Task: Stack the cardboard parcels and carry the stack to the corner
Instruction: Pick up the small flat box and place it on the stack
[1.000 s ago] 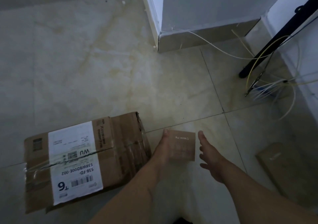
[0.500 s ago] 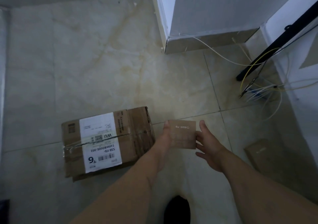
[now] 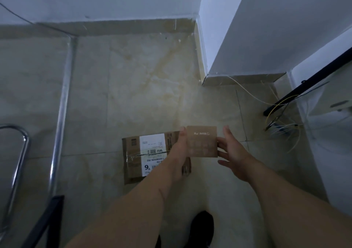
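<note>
Nearest the camera, a dark shoe (image 3: pixel 202 226) stands on the tiled floor (image 3: pixel 133 88), showing more fully than half a second ago, when only its toe peeked in. Above it both forearms reach forward. The left hand (image 3: pixel 180 150) presses flat along the left edge of the small parcel (image 3: pixel 202 141), fingers together; the right hand (image 3: pixel 231 148) grips the right edge, thumb up beside it and fingers spread beneath. The parcel is clamped between the two hands and held clear of the floor, higher than before, and it now overlaps the right end of the large parcel (image 3: pixel 144 156), which lay just to its left earlier.

The small parcel bears a short line of pale print near its top (too blurred to read). The large parcel lies on the floor with a white shipping label (image 3: pixel 153 154) reading, upside down, "WU", "6" and a code ending "-002", with clear tape across it.

Further off, a metal rail (image 3: pixel 61 110) has come into view at left, loose wires (image 3: pixel 280 118) trail at right, and the white wall corner (image 3: pixel 207 61) stands behind.
</note>
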`<action>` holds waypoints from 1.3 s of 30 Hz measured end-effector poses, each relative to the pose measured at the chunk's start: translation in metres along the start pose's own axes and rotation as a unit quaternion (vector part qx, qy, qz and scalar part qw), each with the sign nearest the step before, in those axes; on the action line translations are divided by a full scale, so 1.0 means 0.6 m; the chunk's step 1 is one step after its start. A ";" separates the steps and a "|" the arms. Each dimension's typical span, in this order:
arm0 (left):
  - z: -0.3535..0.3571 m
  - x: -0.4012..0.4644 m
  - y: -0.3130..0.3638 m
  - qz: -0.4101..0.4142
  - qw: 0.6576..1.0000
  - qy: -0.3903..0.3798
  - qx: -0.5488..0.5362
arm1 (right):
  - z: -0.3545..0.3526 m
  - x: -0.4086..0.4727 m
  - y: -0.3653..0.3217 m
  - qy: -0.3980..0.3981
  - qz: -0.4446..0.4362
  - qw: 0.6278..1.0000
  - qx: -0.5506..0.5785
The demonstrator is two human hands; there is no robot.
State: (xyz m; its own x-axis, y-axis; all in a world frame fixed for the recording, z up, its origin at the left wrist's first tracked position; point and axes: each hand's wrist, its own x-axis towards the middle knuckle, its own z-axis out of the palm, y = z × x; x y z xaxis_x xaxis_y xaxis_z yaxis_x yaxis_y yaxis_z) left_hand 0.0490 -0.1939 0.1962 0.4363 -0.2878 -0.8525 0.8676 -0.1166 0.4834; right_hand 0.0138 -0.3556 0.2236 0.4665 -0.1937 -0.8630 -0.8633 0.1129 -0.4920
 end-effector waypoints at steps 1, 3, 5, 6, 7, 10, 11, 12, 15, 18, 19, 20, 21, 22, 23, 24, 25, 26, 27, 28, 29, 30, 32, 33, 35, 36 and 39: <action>-0.012 -0.018 0.006 0.007 1.000 0.012 -0.007 | 0.014 -0.012 -0.008 -0.007 -0.001 1.000 -0.005; -0.044 -0.043 0.015 0.015 0.999 0.028 -0.006 | 0.044 -0.030 -0.018 -0.020 -0.001 1.000 -0.016; -0.085 -0.062 0.017 0.022 0.999 0.038 -0.004 | 0.082 -0.046 -0.026 -0.037 -0.003 0.999 -0.030; -0.108 -0.068 0.014 0.025 0.999 0.038 -0.005 | 0.102 -0.052 -0.027 -0.045 -0.004 0.998 -0.034; -0.125 -0.079 0.014 0.026 0.999 0.043 -0.010 | 0.119 -0.056 -0.027 -0.053 -0.001 0.998 -0.036; -0.181 -0.092 -0.005 0.032 0.998 0.052 -0.021 | 0.173 -0.060 -0.024 -0.072 0.006 0.996 -0.047; -0.191 -0.098 -0.007 0.034 0.998 0.052 -0.022 | 0.184 -0.056 -0.019 -0.078 0.007 0.996 -0.051; -0.206 -0.096 -0.015 0.032 0.998 0.046 -0.030 | 0.197 -0.050 -0.014 -0.088 0.011 0.995 -0.055; -0.239 -0.094 -0.035 0.032 0.997 0.053 -0.038 | 0.233 -0.026 0.003 -0.102 0.012 0.992 -0.071; -0.259 -0.084 -0.053 0.031 0.997 0.051 -0.050 | 0.252 -0.012 0.012 -0.104 0.009 0.992 -0.073; -0.262 -0.082 -0.056 0.032 0.997 0.050 -0.052 | 0.255 -0.008 0.016 -0.106 0.009 0.992 -0.072; -0.268 -0.078 -0.062 0.028 0.997 0.046 -0.056 | 0.259 -0.005 0.020 -0.110 0.009 0.991 -0.069; -0.270 -0.077 -0.062 0.026 0.997 0.047 -0.056 | 0.261 -0.006 0.021 -0.112 0.008 0.991 -0.069; -0.273 -0.074 -0.066 0.023 0.997 0.043 -0.058 | 0.262 -0.006 0.023 -0.112 0.009 0.991 -0.070; -0.274 -0.074 -0.067 0.020 0.997 0.044 -0.060 | 0.264 -0.005 0.026 -0.113 0.011 0.991 -0.073; -0.277 -0.071 -0.071 0.020 0.997 0.044 -0.059 | 0.266 -0.002 0.028 -0.112 0.013 0.991 -0.075; -0.278 -0.071 -0.070 0.019 0.997 0.046 -0.058 | 0.268 -0.003 0.028 -0.108 0.014 0.991 -0.074; -0.279 -0.068 -0.071 0.017 0.997 0.046 -0.060 | 0.268 -0.003 0.028 -0.105 0.016 0.992 -0.074; -0.279 -0.067 -0.070 0.016 0.997 0.048 -0.060 | 0.268 -0.002 0.030 -0.101 0.017 0.992 -0.074; -0.280 -0.064 -0.072 0.016 0.997 0.047 -0.059 | 0.269 -0.002 0.030 -0.100 0.018 0.992 -0.072; -0.280 -0.065 -0.071 0.016 0.997 0.049 -0.059 | 0.270 -0.001 0.031 -0.099 0.019 0.992 -0.071; -0.280 -0.065 -0.070 0.015 0.997 0.049 -0.057 | 0.270 -0.001 0.032 -0.099 0.018 0.992 -0.071; -0.279 -0.063 -0.071 0.011 0.997 0.049 -0.057 | 0.270 0.000 0.035 -0.097 0.017 0.993 -0.070; -0.279 -0.063 -0.071 0.012 0.997 0.051 -0.054 | 0.269 0.000 0.036 -0.096 0.017 0.993 -0.070; -0.279 -0.063 -0.072 0.015 0.998 0.052 -0.044 | 0.268 0.004 0.039 -0.097 0.016 0.993 -0.065; -0.279 -0.063 -0.071 0.014 0.998 0.053 -0.043 | 0.268 0.006 0.040 -0.097 0.014 0.993 -0.064; -0.278 -0.064 -0.069 0.011 0.998 0.054 -0.038 | 0.269 0.008 0.039 -0.096 0.008 0.993 -0.070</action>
State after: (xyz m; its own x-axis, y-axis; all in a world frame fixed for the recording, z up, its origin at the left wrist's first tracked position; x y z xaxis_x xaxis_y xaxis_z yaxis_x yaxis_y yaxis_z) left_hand 0.0360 -0.0195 0.1759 0.4756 -0.1849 -0.8600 0.8710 -0.0376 0.4898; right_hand 0.0270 -0.1967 0.1897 0.4694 -0.0018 -0.8830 -0.8827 -0.0249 -0.4693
